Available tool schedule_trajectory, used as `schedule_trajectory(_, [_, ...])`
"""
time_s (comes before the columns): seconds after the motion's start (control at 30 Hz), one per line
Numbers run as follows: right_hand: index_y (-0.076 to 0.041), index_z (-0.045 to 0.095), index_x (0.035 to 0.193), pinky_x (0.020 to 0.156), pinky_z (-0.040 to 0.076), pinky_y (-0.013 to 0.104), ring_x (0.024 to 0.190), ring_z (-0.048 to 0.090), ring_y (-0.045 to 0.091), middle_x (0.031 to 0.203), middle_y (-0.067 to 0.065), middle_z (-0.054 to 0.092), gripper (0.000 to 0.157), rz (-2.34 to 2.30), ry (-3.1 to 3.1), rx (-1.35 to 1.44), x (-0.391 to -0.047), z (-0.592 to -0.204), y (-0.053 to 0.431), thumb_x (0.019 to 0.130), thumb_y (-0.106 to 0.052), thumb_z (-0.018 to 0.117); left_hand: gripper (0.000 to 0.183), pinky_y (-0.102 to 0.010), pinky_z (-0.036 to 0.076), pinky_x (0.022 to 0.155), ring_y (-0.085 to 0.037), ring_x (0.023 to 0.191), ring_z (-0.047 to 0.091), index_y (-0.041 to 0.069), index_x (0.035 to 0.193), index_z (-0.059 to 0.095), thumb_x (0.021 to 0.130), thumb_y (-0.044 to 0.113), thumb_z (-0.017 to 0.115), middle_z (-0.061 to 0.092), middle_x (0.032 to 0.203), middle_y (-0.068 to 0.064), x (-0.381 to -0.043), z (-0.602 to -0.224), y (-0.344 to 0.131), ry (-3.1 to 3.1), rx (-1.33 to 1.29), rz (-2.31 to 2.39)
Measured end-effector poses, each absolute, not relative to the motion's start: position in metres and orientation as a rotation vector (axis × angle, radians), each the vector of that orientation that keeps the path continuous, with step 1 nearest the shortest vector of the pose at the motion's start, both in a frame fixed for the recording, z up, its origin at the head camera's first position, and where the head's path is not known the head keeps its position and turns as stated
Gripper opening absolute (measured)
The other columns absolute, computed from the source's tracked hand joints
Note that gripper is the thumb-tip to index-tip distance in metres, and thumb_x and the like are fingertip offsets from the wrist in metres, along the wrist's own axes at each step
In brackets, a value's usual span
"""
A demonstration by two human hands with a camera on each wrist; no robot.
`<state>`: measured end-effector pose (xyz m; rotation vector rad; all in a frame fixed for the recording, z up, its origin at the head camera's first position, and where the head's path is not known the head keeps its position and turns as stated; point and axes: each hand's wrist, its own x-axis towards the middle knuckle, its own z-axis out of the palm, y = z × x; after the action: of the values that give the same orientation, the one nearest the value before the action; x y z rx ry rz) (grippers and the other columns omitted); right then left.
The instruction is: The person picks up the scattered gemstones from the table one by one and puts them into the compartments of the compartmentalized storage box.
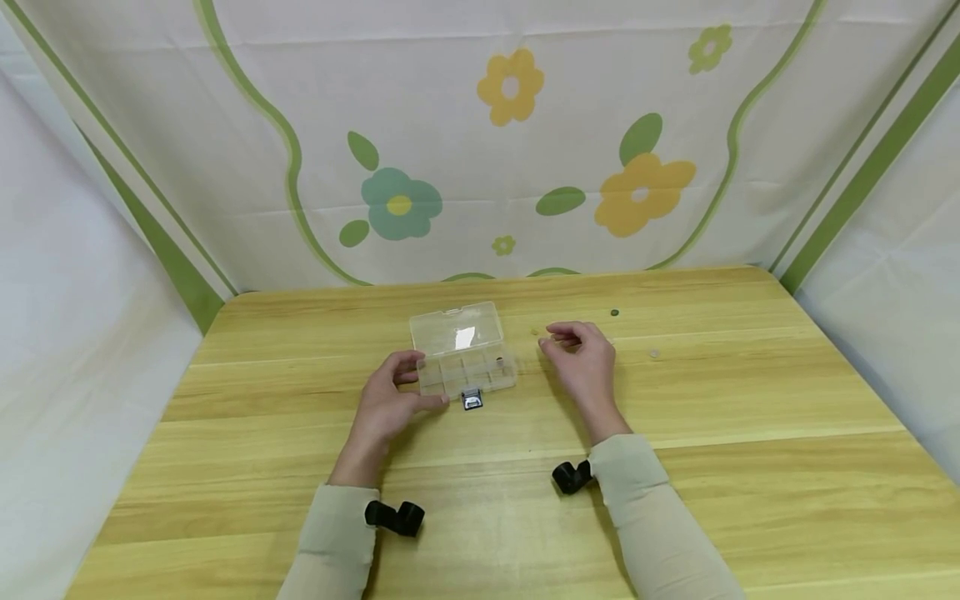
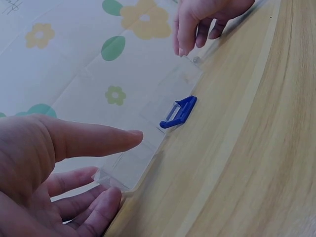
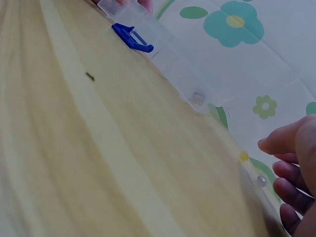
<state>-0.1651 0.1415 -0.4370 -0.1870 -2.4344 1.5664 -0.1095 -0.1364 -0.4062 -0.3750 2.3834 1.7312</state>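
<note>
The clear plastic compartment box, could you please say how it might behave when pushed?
The clear plastic box would probably slide easily and feel light, its walls looking thin. It seems stiff, its edges straight. Its open lid might swing.

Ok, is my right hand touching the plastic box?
Apart. The head view shows a strip of bare table between your right hand and the plastic box.

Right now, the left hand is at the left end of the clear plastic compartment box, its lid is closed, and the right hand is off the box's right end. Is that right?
Not quite: the head view shows the lid open, tipped back. The rest stands: left hand at the left end of the clear plastic compartment box, right hand off its right end.
</note>
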Motion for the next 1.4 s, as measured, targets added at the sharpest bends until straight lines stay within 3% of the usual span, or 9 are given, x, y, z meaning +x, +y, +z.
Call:
schedule_trajectory(0.63, [-0.005, 0.076, 0.123, 0.102, 0.051, 0.048, 0.113, 0.06, 0.032, 0.123, 0.015, 0.065, 0.033, 1.428, -2.579, -0.22, -0.1723, -0.4431, 0.1477, 0.094, -0.017, 0.082, 0.079, -0.049, 0.044, 0.112, -0.032, 0.136, 0.051, 0.013, 0.148, 0.058, 0.079, 0.003, 0.092, 0.058, 0.151, -0.011, -0.1117, -0.4059, -0.1374, 2.394, -0.365, 1.736])
schedule_trajectory(1.13, [-0.002, 0.073, 0.128, 0.105, 0.05, 0.049, 0.116, 0.058, 0.034, 0.127, 0.017, 0.063, 0.034, 1.328, -2.699, -0.216, -0.1717, -0.4367, 0.1507, 0.098, -0.02, 0.076, 0.079, -0.048, 0.045, 0.111, -0.033, 0.134, 0.053, 0.014, 0.147, 0.059, 0.077, 0.003, 0.093, 0.059, 0.148, -0.011, -0.1103, -0.4086, -0.1331, 2.396, -0.382, 1.742])
schedule_trajectory(1.4, [-0.005, 0.078, 0.122, 0.104, 0.049, 0.049, 0.115, 0.059, 0.033, 0.126, 0.015, 0.063, 0.027, 1.298, -2.7, -0.201, -0.1707, -0.4403, 0.1486, 0.098, -0.017, 0.075, 0.078, -0.046, 0.046, 0.108, -0.033, 0.132, 0.054, 0.013, 0.146, 0.06, 0.077, 0.003, 0.094, 0.06, 0.146, -0.012, -0.1076, -0.4118, -0.1346, 2.414, -0.379, 1.755])
